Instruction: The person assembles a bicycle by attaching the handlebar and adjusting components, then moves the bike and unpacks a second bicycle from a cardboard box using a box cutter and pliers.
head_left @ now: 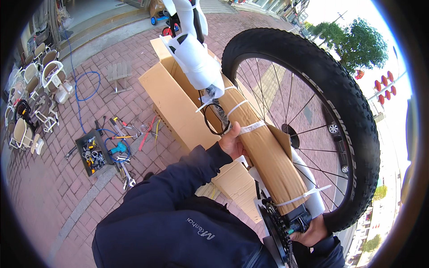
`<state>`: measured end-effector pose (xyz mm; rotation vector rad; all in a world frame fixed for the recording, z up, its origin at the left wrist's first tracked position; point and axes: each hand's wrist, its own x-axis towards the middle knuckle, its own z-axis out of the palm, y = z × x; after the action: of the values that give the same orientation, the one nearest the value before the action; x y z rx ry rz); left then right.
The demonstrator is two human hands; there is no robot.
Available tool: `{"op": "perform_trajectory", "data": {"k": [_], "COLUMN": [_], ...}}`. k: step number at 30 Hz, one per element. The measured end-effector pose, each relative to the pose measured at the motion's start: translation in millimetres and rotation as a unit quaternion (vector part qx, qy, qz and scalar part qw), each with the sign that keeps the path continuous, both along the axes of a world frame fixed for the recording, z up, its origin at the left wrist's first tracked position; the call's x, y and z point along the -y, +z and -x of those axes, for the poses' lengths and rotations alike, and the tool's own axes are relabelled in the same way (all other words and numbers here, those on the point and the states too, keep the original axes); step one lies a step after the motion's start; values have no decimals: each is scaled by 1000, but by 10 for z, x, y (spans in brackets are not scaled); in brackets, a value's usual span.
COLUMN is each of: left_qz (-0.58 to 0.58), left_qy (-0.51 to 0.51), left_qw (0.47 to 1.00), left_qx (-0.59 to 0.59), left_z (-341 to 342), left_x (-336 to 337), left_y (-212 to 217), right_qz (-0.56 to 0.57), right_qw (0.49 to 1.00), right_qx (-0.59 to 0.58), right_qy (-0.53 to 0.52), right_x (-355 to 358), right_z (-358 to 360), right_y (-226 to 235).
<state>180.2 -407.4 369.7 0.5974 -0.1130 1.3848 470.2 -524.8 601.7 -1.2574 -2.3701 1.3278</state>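
A partly wrapped bicycle is held up in front of my body. Tan cardboard (268,158) covers a long frame tube, bound with white cable ties. My left hand (231,142) is closed around the side of this tube near its upper part. Lower down, my right hand (313,231) grips the frame's end beside a black fitting and a white foam-covered tube (313,187). A large knobby-tyred wheel (362,134) lies along the right of the frame. Toothed chain sprockets (273,219) are at the lower end. White wrapping (199,67) covers parts at the top; a black cable loops below it.
An open cardboard box (167,98) stands behind the bicycle. On the brick paving, a tool tray (93,152) and scattered tools lie to the left, including a teal power tool (119,148). Several child seats (33,85) and a blue hose (78,96) are farther left.
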Motion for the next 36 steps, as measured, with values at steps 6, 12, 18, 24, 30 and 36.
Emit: {"op": "perform_trajectory", "data": {"k": [6, 12, 18, 24, 30, 36], "left_qz": [-20, 67, 195, 321, 423, 500], "left_qy": [71, 101, 141, 173, 213, 278], "left_qw": [997, 992, 970, 930, 868, 796], "left_qx": [-20, 31, 46, 42, 148, 198], "left_z": [273, 1009, 1477, 1490, 1085, 687], "left_x": [300, 1089, 1787, 2233, 2454, 2529], "left_y": [111, 68, -154, -595, -897, -1429], "right_qz": [6, 56, 125, 92, 236, 186], "right_qw": [1000, 998, 990, 984, 965, 972], "right_qx": [-15, -29, -41, 60, -33, 33], "right_qy": [-3, 6, 45, 141, 106, 142], "right_x": [320, 514, 637, 544, 683, 767], "right_z": [233, 870, 1331, 1228, 979, 610], "right_y": [100, 2, -403, -975, -1673, -2321]}}
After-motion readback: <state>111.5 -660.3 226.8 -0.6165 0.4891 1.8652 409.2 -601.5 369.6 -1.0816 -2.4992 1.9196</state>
